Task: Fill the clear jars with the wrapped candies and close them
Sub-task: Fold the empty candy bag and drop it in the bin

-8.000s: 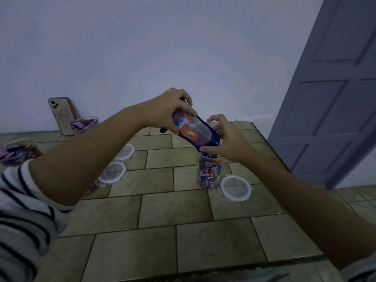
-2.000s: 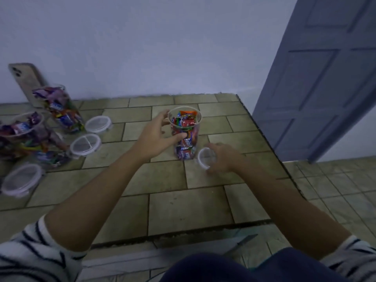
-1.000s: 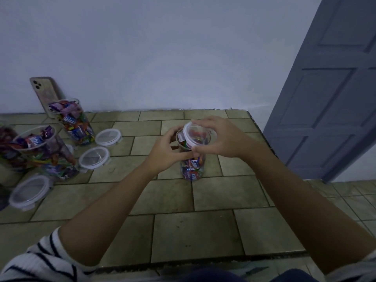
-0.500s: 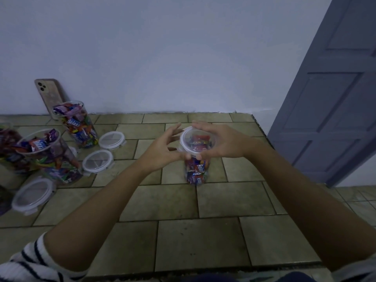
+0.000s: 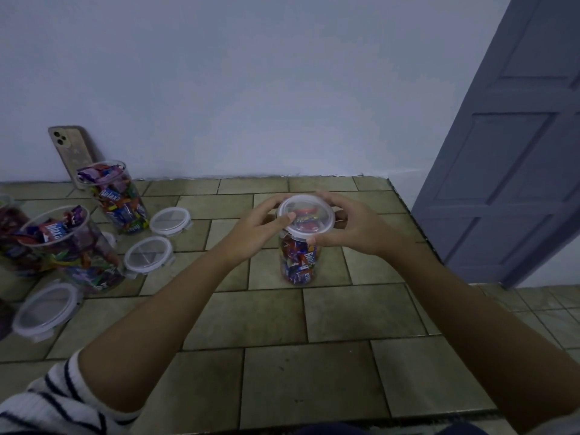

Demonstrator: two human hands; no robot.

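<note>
The jar (image 5: 301, 255) stands upright on the tiled ledge (image 5: 282, 365), a little right of the middle, packed with wrapped candies (image 5: 296, 271); a clear lid (image 5: 306, 216) sits on its mouth, though whether it is pressed home cannot be told. The left hand (image 5: 254, 229) grasps the lid from the left, thumb on the near rim and fingers curled round the far side; the right hand (image 5: 356, 227) grasps it from the right, thumb at the near rim and fingers bent round the back; a striped sleeve (image 5: 56, 400) shows on the left arm.

Well apart to the left stand open jars full of candies: the back jar (image 5: 117, 199) near the wall (image 5: 251, 89); the near jar (image 5: 72, 249) in front of it; a third jar (image 5: 9, 240) cut off by the frame's edge. Three more lids lie flat beside them: the back lid (image 5: 170, 217) just right of the back jar; the mid lid (image 5: 148, 255) touching the near jar; the front lid (image 5: 47, 310) nearest the person. A phone (image 5: 73, 152) leans on the wall behind the back jar; a grey door (image 5: 518, 152) stands at the right, past the ledge's edge.
</note>
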